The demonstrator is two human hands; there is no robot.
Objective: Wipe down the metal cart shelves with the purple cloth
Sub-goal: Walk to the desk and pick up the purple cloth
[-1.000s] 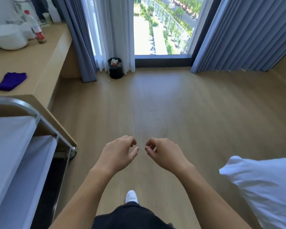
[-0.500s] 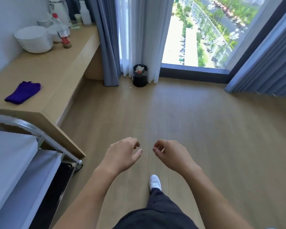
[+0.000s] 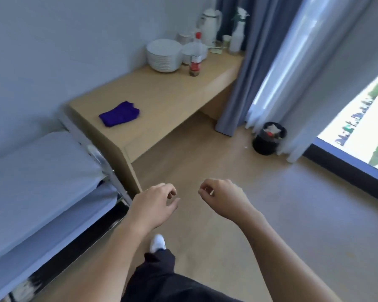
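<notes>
Above the wooden floor (image 3: 205, 162), in front of the body, both hands hang with nothing in them. The fingers (image 3: 169, 191) of the left hand (image 3: 155, 203) are loosely curled and released, and the thumb points toward the right hand (image 3: 224, 199), whose fingers (image 3: 205, 189) are also loosely bent and grasp nothing. The two hands are near each other but apart. Below them a white shoe (image 3: 158, 243) stands on the floor.

To the left stands the grey metal cart (image 3: 42, 171). Its top shelf and the lower shelf (image 3: 63, 225) show, and its corner post is just beside the end panel of the light wooden table (image 3: 172, 92). The folded purple cloth (image 3: 119, 114) lies on the table near this end, well apart from both hands. At the far end stand a stack of white bowls (image 3: 163, 55), a clear bottle with red cap and red label (image 3: 195, 57) and a white jug (image 3: 210, 23). The label is too blurred to read. Open floor runs from the hands to the table edge and rightward to a black waste bin (image 3: 268, 138) beside the grey-blue curtain (image 3: 238, 83).
</notes>
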